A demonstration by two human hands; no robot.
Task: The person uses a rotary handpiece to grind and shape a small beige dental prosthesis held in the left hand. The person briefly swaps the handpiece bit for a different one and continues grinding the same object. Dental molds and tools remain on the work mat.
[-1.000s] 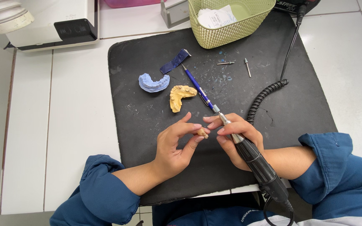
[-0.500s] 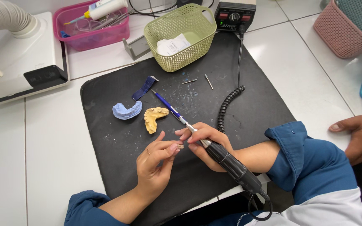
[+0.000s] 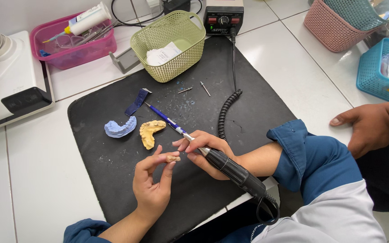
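Left hand (image 3: 151, 186) fingers pinch a small tooth piece (image 3: 173, 158) (tan); right hand (image 3: 205, 150) fingers grip the handpiece (image 3: 230, 170).

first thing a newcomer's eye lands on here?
Probably the two hands at the centre of the black mat: the left hand pinches a small tan piece while the right hand grips a black rotary handpiece aimed at it. Just behind lie a yellow dental cast and a blue one.

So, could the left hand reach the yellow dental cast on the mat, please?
Probably yes: the left hand lies just below the yellow dental cast with bare mat between, though it pinches a small tan piece.
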